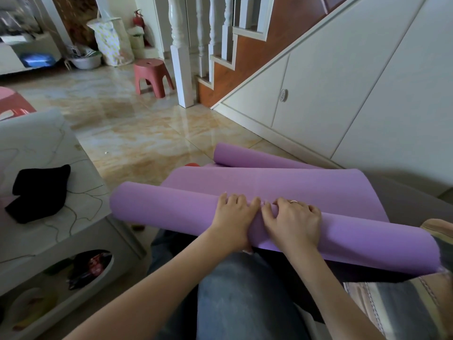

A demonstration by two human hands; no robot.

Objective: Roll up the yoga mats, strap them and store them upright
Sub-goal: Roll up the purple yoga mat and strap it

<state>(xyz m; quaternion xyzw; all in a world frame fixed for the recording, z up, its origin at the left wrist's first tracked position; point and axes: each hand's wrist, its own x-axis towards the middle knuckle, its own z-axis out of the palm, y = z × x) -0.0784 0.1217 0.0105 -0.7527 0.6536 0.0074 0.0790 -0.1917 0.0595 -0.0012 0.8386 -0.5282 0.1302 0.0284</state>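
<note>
Both forearms reach forward from the lower edge of view, over a lap in blue jeans (245, 298), and converge on the purple yoga mat (171, 207). Left hand (232, 217) lies palm down on the rolled portion, fingers curled over its far edge and thumb low on the near side, gripping the roll. Right hand (294, 222) sits just beside it, almost touching, likewise palm down with fingers bent over the top of the roll; a ring (293, 201) shows on one finger. Wrists are level and slightly bent.

Mat position: the rolled part lies across the lap, its left end overhanging toward the white bench (49, 148); the unrolled part extends forward, and its far end (235, 154) curls up over the tiled floor (127, 119) near the staircase panel (343, 94). A black cloth (39, 192) lies on the bench. A red stool (152, 76) stands well apart.
</note>
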